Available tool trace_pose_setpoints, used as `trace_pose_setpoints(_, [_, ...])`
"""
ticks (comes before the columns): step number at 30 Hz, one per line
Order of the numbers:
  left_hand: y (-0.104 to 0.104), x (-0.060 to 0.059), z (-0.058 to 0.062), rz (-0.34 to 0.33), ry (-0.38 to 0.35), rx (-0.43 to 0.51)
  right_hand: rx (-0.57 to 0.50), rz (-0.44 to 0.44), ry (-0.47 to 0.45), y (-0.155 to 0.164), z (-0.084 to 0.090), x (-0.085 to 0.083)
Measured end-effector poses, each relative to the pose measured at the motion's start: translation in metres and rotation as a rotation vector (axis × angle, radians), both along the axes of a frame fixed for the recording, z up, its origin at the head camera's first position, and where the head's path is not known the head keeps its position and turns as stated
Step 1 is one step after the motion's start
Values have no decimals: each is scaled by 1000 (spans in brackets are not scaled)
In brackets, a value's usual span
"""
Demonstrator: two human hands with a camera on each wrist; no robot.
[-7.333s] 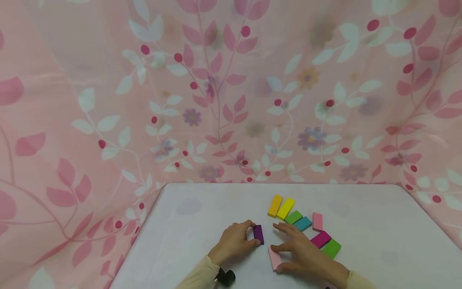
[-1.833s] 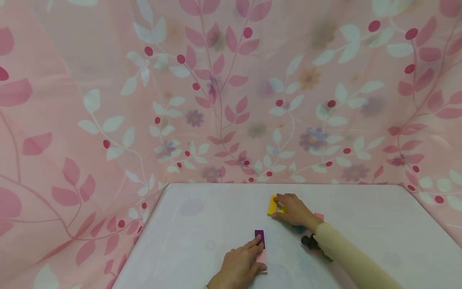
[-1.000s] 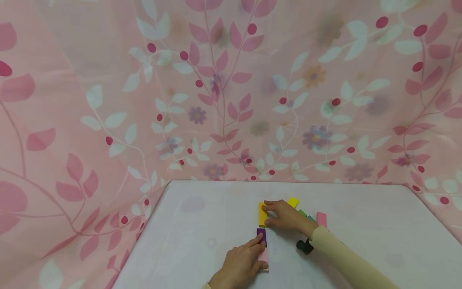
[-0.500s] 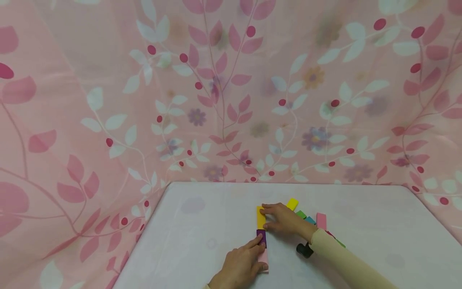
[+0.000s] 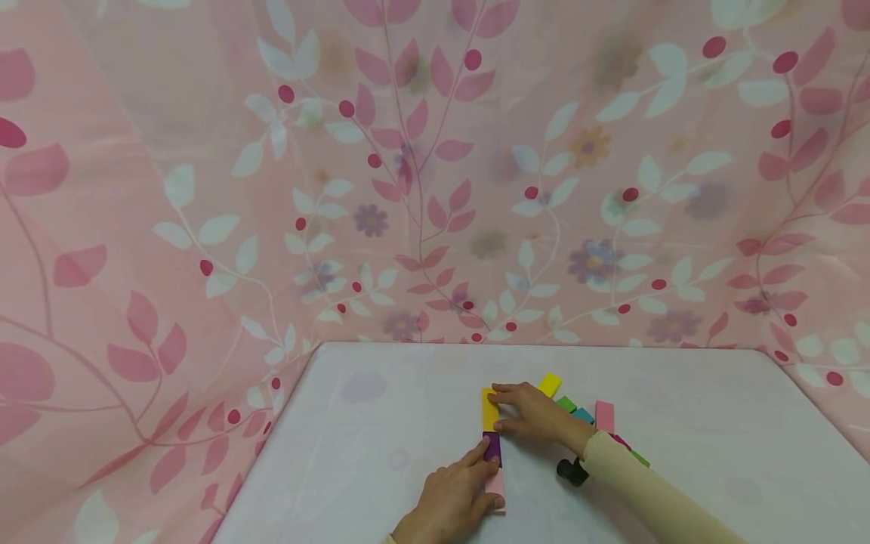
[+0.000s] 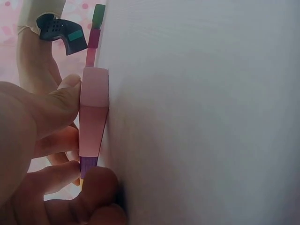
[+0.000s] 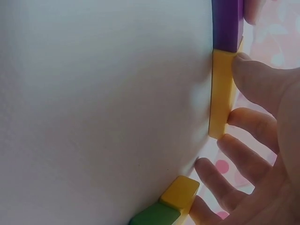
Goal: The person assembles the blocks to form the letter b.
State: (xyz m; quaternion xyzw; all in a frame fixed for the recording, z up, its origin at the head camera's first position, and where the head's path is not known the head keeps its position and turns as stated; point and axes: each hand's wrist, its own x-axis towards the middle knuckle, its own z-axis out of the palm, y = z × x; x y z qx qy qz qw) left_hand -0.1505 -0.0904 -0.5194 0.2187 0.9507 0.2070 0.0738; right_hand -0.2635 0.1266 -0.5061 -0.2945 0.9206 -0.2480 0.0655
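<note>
Three blocks lie end to end in a line on the white table [image 5: 381, 408]: a pink block [image 5: 498, 483] nearest me, then a purple block [image 5: 492, 447], then an orange block [image 5: 489, 408]. My left hand [image 5: 491, 472] rests on the pink and purple ones, its index finger lying on the purple block [image 6: 86, 164] and its thumb against the pink block's [image 6: 93, 112] side. My right hand [image 5: 501, 408] touches the orange block's [image 7: 220, 93] right side with thumb and fingertips, and that block meets the purple block [image 7: 227, 23].
Loose blocks lie right of the line: yellow [image 5: 549, 384], green [image 5: 566, 403], teal [image 5: 582, 414] and pink [image 5: 604, 415], with more partly under my right sleeve. A black wrist camera [image 5: 569, 471] hangs under that forearm. Pink floral cloth walls in the table on three sides.
My right hand has slid the orange block toward me until it meets the purple block's far end. My left hand has stayed on the purple and pink blocks.
</note>
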Motion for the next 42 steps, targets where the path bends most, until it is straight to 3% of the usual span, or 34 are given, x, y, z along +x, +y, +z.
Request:
trace_pose_setpoints(23, [-2,0,-2,-4,-4,21,-28,7,66,3,-6,-4])
trace_pose_setpoints(31, [-2,-2,-2,25,-36,40,-29,-113,148,26,-3,-17])
trace_pose_setpoints(42, [-3,-5,-2,39,-101,34,23,-272,84,58,-3,-23])
